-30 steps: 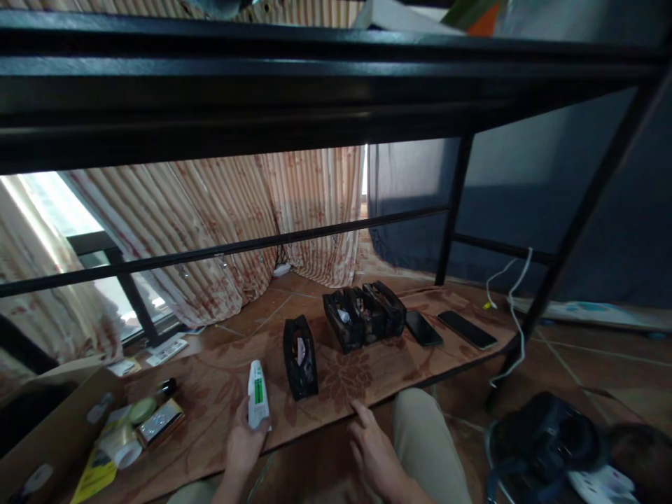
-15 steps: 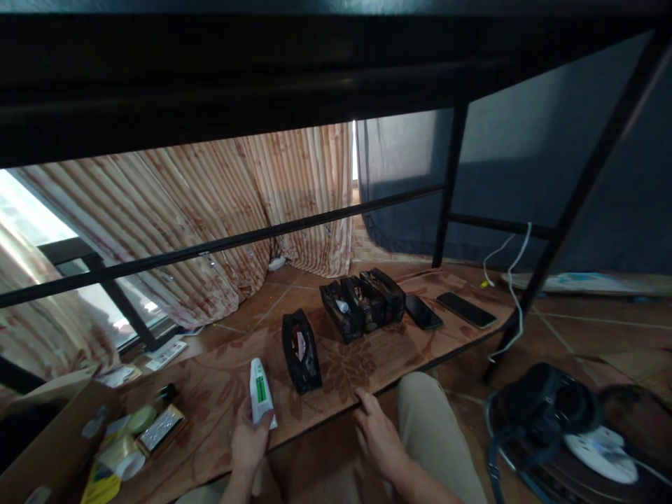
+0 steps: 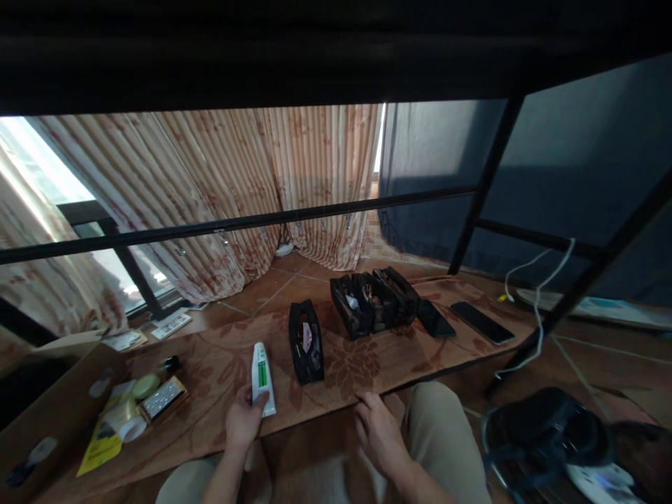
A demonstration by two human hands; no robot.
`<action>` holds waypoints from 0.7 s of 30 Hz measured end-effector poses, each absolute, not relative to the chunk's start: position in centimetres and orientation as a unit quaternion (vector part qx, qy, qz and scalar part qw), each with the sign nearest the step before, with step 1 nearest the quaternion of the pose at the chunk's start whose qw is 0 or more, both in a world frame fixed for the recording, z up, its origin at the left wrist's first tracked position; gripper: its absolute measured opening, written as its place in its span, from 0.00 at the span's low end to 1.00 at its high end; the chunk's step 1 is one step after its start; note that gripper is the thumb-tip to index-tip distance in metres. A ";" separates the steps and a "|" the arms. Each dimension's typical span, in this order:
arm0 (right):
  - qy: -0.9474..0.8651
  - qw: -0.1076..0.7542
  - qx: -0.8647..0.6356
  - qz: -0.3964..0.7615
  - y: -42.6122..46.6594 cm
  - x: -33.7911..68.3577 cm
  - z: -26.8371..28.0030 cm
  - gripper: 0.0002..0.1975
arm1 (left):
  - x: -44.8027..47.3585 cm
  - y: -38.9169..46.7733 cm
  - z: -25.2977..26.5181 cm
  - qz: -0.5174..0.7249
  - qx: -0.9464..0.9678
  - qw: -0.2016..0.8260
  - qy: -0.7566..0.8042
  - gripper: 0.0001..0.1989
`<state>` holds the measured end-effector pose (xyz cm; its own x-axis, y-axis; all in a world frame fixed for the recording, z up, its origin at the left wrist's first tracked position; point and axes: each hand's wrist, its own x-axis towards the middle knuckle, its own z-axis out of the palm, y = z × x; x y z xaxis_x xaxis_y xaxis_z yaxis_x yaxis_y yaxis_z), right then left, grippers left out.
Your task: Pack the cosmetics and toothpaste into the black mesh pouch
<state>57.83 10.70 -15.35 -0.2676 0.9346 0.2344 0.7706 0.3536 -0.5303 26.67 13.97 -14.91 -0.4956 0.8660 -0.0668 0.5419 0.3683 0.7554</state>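
The single head-worn camera looks forward and down from the person's side of a low cloth-covered table [image 3: 204,420], near enough that the left hand [image 3: 246,414], the right hand [image 3: 379,428] and the knees [image 3: 444,434] fill the lower middle of its view. Its wide view passes beneath a dark overhead panel [image 3: 262,56], reaching the patterned curtains [image 3: 220,182] at left and centre and a dark blue hanging cloth [image 3: 430,168] farther right.

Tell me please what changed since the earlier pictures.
Only the view clearly shifted, tilting downward; nothing was visibly taken or released. The left hand still holds the white tube; the right hand stays at the cloth's edge; the black pouches and phones kept their places.
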 end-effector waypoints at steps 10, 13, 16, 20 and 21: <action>-0.767 0.173 -0.554 0.273 20.8 59.7 -13.9 0.12 | 28.5 15.1 -12.7 0.193 0.416 0.162 0.874 0.23; -0.795 0.153 -0.514 0.283 23.5 58.6 -14.1 0.09 | 29.3 15.4 -12.5 0.136 0.415 0.136 0.889 0.28; -0.815 0.150 -0.473 0.300 25.5 57.3 -14.4 0.09 | 30.3 15.9 -12.3 0.085 0.400 0.108 0.906 0.31; -0.819 0.168 -0.459 0.300 26.7 56.4 -14.7 0.11 | 32.0 16.3 -12.4 0.042 0.382 0.069 0.920 0.29; -0.819 0.170 -0.460 0.297 26.8 56.3 -14.8 0.12 | 32.3 16.4 -12.5 0.040 0.377 0.058 0.923 0.28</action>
